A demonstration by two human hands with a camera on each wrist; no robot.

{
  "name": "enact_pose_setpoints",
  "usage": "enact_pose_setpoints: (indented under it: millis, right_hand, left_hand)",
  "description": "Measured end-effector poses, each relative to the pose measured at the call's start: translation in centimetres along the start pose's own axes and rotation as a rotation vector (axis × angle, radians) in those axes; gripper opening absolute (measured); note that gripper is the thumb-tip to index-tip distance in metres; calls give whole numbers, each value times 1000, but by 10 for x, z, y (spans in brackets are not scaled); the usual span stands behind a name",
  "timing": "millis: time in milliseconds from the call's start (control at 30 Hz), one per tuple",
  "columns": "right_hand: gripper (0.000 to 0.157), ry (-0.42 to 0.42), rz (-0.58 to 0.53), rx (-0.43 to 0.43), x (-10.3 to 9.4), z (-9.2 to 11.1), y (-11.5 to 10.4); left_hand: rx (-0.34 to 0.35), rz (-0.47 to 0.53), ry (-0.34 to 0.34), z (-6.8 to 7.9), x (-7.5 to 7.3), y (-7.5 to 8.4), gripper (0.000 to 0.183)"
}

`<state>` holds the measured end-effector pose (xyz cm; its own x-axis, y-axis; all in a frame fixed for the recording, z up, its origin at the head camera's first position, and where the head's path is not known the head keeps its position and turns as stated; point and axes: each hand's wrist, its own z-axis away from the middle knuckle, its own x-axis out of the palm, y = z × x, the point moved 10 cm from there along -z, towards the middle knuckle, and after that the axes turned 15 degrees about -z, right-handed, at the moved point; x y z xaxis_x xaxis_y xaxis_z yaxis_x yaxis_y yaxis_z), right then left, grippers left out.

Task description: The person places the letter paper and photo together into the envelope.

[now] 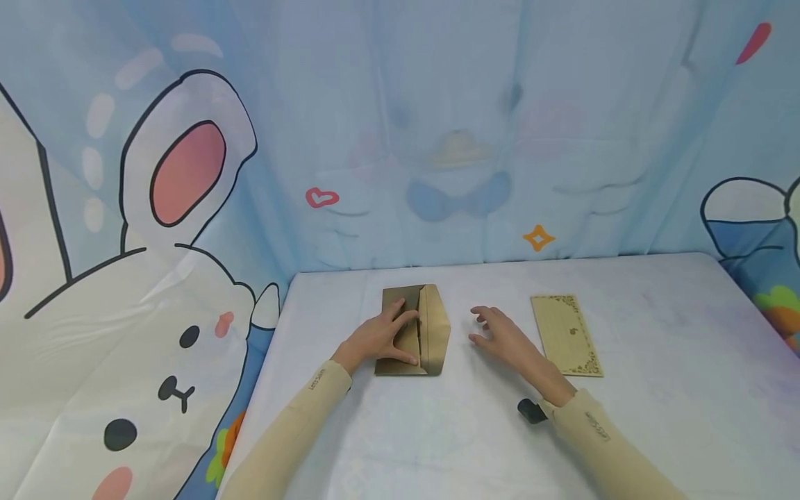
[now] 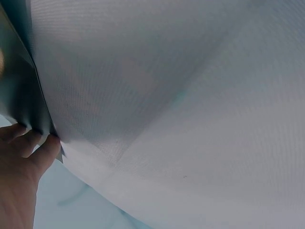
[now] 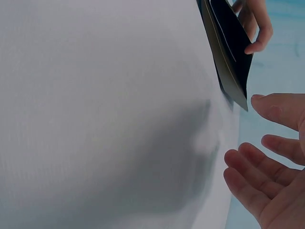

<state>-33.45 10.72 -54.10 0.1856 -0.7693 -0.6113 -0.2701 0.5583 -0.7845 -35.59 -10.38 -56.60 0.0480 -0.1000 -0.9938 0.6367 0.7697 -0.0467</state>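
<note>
A gold envelope (image 1: pixel 435 330) lies on the white-covered table, its pointed flap folded out to the right. My left hand (image 1: pixel 376 338) rests on its left part, thumb and fingers spread over the surface beside the opening. In the left wrist view, the fingertips (image 2: pixel 50 142) meet the envelope's dark, shiny edge (image 2: pixel 21 81). My right hand (image 1: pixel 506 340) hovers between the envelope and a tan card (image 1: pixel 567 337) with ornate corner patterns. Nothing is in its loosely bent fingers; the right wrist view shows that hand (image 3: pixel 274 179) apart from the envelope (image 3: pixel 226 59).
The white tablecloth (image 1: pixel 400 437) reaches back to a light blue curtain (image 1: pixel 450 83) with cartoon prints. On the left hangs a large printed rabbit (image 1: pixel 144 333). A small black object (image 1: pixel 531 411) shows at the right wrist, by the sleeve cuff.
</note>
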Motion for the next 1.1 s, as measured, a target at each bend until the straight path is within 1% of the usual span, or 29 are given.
enact_pose_setpoints:
  millis: [133, 333, 633, 867, 1100]
  right_hand:
    - [54, 9, 15, 27, -8, 4, 7]
    - [55, 22, 43, 65, -16, 7, 13]
    - [54, 62, 59, 52, -26, 15, 18]
    - [55, 90, 89, 96, -39, 21, 32]
    - [57, 110, 72, 121, -51, 32, 47]
  left_hand:
    - [3, -3, 10, 0, -1, 0, 100]
    - [5, 5, 4, 1, -1, 0, 99]
    - [0, 2, -12, 1, 3, -1, 101]
    - [7, 1, -4, 2, 0, 1, 100]
    - [11, -7, -8, 2, -2, 2, 99]
